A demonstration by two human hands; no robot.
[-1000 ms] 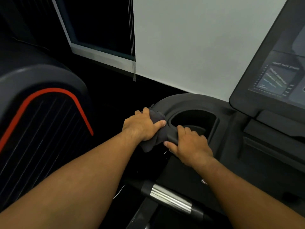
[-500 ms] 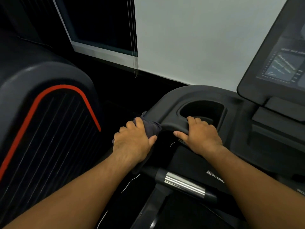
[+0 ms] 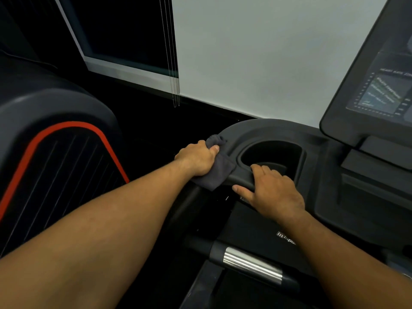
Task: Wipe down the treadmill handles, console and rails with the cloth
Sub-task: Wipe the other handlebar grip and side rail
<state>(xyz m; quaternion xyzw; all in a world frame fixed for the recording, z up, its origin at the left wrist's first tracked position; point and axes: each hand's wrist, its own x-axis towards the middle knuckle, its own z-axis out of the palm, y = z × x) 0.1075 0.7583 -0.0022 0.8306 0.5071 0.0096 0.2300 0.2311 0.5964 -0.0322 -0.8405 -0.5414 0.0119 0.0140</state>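
My left hand [image 3: 197, 158] grips a dark grey cloth [image 3: 217, 172] and presses it against the left outer edge of the treadmill console tray [image 3: 252, 130]. The cloth bunches above my thumb and hangs below my palm. My right hand [image 3: 275, 192] rests on the tray's front rim, fingers curled over the edge of the cup holder recess [image 3: 272, 152], thumb stretched left toward the cloth. The console screen [image 3: 379, 90] rises at the upper right. A handlebar with a chrome grip sensor [image 3: 252, 263] runs below my hands.
A neighbouring machine with a red-trimmed dark shroud [image 3: 55, 152] stands close on the left. Behind are a pale wall [image 3: 256, 52], a dark window [image 3: 116, 30] and hanging blind cords [image 3: 175, 63]. The gap between the machines is dark.
My left hand has slid the cloth from the lower side of the tray edge back up along its outer curve. The right hand has stayed on the rim.
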